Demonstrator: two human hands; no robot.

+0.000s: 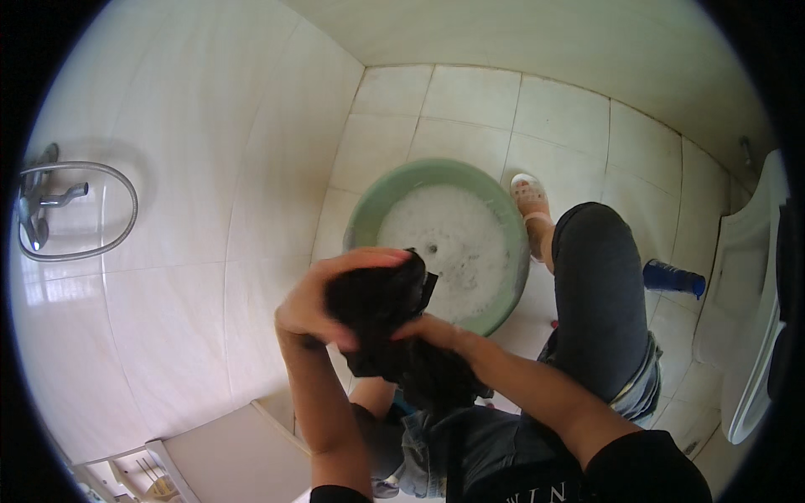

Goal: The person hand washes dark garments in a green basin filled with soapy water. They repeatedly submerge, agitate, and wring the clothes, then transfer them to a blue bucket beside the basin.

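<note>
A bunched black cloth (377, 295) is gripped between both hands above the near left rim of a green plastic basin (377, 195). My left hand (314, 302) wraps around its upper left part, fingers and thumb spread about it. My right hand (431, 330) holds it lower down on the right, and part of the fabric hangs below towards the lap. White suds (459, 245) cover the water in the basin. The cloth and fingers are somewhat blurred.
A mixer tap (38, 207) with a looped metal hose is on the left wall. A blue plastic container (673, 280) lies on the tiled floor (560, 113) right of my bent knee. White sanitary ware (742, 295) stands at the far right, and a pale cabinet (233, 459) at lower left.
</note>
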